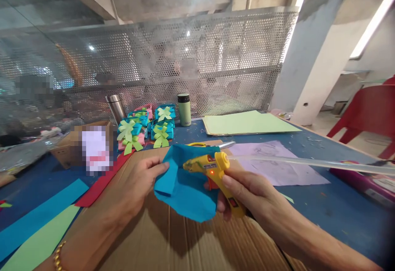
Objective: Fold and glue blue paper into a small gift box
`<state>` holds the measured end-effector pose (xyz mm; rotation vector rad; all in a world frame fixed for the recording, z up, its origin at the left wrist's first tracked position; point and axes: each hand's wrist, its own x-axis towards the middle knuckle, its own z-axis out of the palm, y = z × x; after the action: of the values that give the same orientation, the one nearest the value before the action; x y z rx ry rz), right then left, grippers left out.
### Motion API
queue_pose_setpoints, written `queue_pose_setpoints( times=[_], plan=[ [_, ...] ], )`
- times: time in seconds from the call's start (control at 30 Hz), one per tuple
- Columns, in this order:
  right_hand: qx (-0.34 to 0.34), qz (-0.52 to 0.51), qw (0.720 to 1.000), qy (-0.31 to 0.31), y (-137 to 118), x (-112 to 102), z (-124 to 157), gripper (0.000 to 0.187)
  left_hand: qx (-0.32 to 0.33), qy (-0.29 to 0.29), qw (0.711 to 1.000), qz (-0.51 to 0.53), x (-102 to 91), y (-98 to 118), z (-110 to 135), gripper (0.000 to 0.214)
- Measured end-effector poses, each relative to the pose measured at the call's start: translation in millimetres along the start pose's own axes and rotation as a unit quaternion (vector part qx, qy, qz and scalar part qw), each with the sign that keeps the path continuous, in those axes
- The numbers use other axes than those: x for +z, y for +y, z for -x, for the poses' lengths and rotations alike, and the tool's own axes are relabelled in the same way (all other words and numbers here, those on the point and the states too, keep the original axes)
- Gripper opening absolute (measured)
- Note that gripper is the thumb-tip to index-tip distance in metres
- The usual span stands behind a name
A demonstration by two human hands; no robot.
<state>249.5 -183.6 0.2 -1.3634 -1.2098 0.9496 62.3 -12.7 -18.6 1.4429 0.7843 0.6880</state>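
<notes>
My left hand (151, 176) pinches the left edge of a blue sheet (194, 203), paper or felt, whose left part is folded over. The sheet is held up above brown cardboard (173, 238). In my right hand (247, 191) is a yellow hot glue gun (205, 164), gripped by its handle with an orange light showing. Its nozzle points left, over the blue sheet near my left fingers. A long clear glue stick (296, 163) sticks out of the gun's back toward the right. My right fingertips are partly hidden behind the gun and sheet.
Scissors (226, 144) lie just behind the blue sheet. Small bow-topped bags (162, 135), a green flask (184, 110) and a steel cup (116, 108) stand farther back. Green sheets (247, 123) and a purple sheet (274, 164) lie right; coloured strips (46, 209) lie left.
</notes>
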Motion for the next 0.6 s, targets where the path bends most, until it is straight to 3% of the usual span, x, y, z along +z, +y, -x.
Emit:
queue_pose_setpoints(
  times=[0.4,0.6],
  plan=[
    [0.019,-0.036,0.999,0.001,-2.5,0.9,5.8,0.048,0.013,-0.021,1.000,-0.019,5.5,7.1,4.2,0.029],
    [-0.001,-0.041,0.999,0.004,-3.3,3.9,3.5,0.046,0.001,-0.032,0.999,0.021,4.4,4.6,3.1,0.028]
  ],
)
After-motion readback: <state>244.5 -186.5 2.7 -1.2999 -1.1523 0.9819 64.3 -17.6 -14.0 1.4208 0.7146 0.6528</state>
